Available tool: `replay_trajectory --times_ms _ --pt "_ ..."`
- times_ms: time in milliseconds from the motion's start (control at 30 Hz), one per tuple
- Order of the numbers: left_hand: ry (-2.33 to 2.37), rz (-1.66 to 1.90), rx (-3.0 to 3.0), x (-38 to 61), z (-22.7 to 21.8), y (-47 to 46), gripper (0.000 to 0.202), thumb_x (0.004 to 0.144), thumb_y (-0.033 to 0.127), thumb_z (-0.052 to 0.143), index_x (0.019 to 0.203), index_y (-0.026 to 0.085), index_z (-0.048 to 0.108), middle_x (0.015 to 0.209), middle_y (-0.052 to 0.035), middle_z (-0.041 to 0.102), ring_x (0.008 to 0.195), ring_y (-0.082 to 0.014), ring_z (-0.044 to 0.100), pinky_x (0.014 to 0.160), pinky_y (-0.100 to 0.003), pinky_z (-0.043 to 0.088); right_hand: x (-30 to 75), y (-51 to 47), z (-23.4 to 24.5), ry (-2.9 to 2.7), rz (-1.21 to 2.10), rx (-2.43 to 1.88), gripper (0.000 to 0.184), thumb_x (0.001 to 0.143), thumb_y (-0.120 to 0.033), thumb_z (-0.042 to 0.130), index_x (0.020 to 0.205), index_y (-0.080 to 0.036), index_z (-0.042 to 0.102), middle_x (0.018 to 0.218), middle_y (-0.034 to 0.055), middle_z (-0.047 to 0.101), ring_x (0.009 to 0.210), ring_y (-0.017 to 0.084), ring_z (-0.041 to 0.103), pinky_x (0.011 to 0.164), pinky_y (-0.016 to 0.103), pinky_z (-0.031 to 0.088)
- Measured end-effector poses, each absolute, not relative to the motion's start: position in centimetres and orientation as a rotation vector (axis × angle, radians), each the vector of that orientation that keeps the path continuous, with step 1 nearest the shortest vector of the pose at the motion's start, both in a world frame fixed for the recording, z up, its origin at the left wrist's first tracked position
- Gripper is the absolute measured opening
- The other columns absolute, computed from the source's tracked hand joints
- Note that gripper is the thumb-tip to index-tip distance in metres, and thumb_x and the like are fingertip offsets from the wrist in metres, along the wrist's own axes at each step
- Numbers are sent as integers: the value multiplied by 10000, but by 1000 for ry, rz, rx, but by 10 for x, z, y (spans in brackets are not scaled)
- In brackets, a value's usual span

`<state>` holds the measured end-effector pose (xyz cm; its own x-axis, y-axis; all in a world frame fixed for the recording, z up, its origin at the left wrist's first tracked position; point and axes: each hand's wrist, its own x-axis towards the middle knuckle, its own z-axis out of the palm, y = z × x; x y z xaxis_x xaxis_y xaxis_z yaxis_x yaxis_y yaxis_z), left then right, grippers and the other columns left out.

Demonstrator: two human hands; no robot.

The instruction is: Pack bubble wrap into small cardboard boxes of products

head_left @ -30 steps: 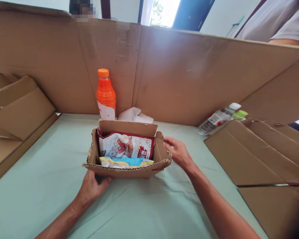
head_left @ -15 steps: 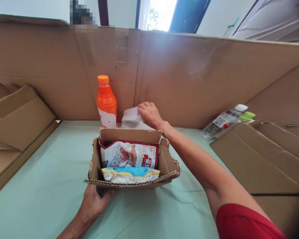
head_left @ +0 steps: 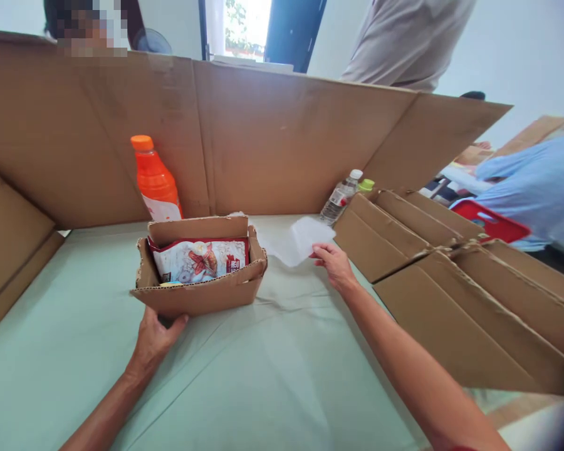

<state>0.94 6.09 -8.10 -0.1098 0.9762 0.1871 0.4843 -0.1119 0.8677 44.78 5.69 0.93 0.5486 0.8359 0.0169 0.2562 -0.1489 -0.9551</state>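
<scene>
A small cardboard box (head_left: 211,295) with a rough-cut rim stands on the pale green cloth. Inside it are a white-and-red food packet (head_left: 200,260) and, mostly hidden by the front wall, a second packet (head_left: 172,284) showing a yellow edge. My left hand (head_left: 153,338) grips the box at its lower front left, fingers partly hidden beneath it. To the right of the box, my right hand (head_left: 334,266) pinches the edge of a thin white sheet (head_left: 295,243), which stretches back toward the box's far side. An orange-capped bottle of orange drink (head_left: 156,181) stands behind the box.
A clear water bottle (head_left: 341,197) leans beside a green-capped container (head_left: 366,185) near the cardboard dividers (head_left: 404,232) on the right. A tall cardboard wall (head_left: 282,138) runs along the back. More cardboard (head_left: 14,232) lines the left. People are beyond the wall and at right.
My right hand has drawn the white sheet from behind the box out to the right and nearer. My left hand stays at the box. The view has turned right.
</scene>
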Motion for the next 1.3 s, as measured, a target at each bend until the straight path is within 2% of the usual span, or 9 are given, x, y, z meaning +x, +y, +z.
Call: replay_trajectory --times_ms 133,233,367,467,733,900,967,1067,1300 --pt "1566 1184 1643 12 -72 59 616 652 520 732 1138 190 546 1103 -111 677 1114 -335 648 982 -489 529 450 1 7 -975 809 -1781 382 625 -435 719 905 -182 663 627 -3 656 577 168 620 518 263 427" --pt "1581 1163 1612 13 -69 58 658 630 509 744 1160 179 535 1116 -120 672 1096 -337 648 967 -493 531 439 -36 12 -1197 1019 -1836 427 734 -449 674 1052 -164 674 669 4 690 570 169 642 568 289 472" --pt "1555 1179 1571 14 -66 57 671 620 496 744 1164 168 527 1157 -133 663 1130 -336 634 1003 -490 510 398 -34 20 -1495 1020 -1701 432 827 -436 622 1171 -180 669 1057 100 757 901 216 714 750 326 538" --pt "1525 1183 1581 11 -64 55 651 640 510 727 1158 170 528 1137 -128 668 1098 -325 649 973 -474 528 353 -4 19 -1602 957 -1532 576 812 -357 627 1362 -196 571 1343 139 663 1084 242 681 783 336 548" --pt "1486 1219 1532 8 -51 97 635 649 448 754 1179 173 537 1146 -101 668 1133 -304 635 1024 -458 509 309 55 1 -1695 823 -1405 636 835 -261 598 1456 -183 487 1402 148 627 1185 263 636 873 391 567" --pt "1401 1210 1499 20 -58 120 655 670 440 731 1223 154 529 1168 -117 666 1126 -290 649 1028 -446 516 344 71 -4 -2061 234 -1793 674 873 -206 606 1519 -140 427 1584 189 453 1440 316 439 1145 495 397" --pt "1382 1227 1484 19 -64 110 705 689 424 720 1300 152 497 1257 -144 644 1193 -295 631 1086 -461 480 360 76 -3 -2158 66 -2062 603 896 -197 603 1483 -128 480 1544 212 493 1403 339 475 1115 499 403" --pt "1428 1221 1465 10 -70 79 805 734 399 719 1443 169 417 1460 -194 540 1346 -318 547 1172 -503 395 378 78 3 -2196 34 -2267 321 948 -167 519 1215 -100 685 1262 239 688 1202 346 634 990 457 464" --pt "1476 1165 1505 1 -57 40 809 768 410 695 1486 163 415 1509 -219 507 1383 -364 515 1144 -569 418 366 42 25 -2254 145 -2315 271 943 -130 489 1004 -135 753 993 210 771 934 306 745 768 353 501"
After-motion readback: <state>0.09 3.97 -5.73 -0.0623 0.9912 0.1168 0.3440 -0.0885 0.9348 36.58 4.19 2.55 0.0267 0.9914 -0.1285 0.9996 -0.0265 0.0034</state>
